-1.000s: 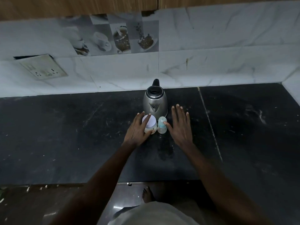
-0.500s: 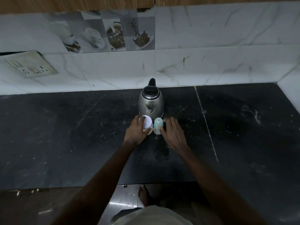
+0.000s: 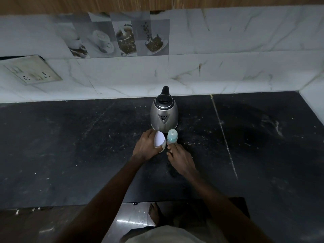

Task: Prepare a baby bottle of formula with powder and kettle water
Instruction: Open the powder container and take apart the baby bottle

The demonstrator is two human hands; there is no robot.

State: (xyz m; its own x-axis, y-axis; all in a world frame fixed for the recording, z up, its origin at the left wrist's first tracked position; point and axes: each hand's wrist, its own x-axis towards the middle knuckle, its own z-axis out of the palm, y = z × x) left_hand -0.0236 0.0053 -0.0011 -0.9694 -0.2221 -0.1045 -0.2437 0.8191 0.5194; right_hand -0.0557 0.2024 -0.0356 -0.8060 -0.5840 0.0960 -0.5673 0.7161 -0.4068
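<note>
1. Hands meet over a dark stone counter (image 3: 70, 155), seen from above. The left hand (image 3: 146, 148) is curled round a small white-lidded tub (image 3: 159, 141), and I take it for the formula powder, though the light is too dim to read any label.
2. The right hand (image 3: 180, 160) pinches the lower part of a capped baby bottle (image 3: 172, 136). The bottle stands upright just past the fingertips and close against the tub.
3. A steel kettle (image 3: 164, 116) sits directly beyond both hands, just behind the tub and bottle, with its spout facing the person.
4. Risk: the three things are crowded together. Opening the tub or uncapping the bottle where they stand could knock one into the other. The bottle is slim, tall and gripped low, so it looks the likelier to topple.
5. Risk: the knuckles of both hands are near the kettle wall. If the water was recently boiled, a brush against the metal could burn.
6. Risk: the bottle neck is narrow. Powder tipped in over the counter may scatter. Water poured from the kettle while the right hand steadies the bottle could splash onto those fingers.
7. It would seem safer to draw the bottle and tub back toward the wrists before opening either.
</note>
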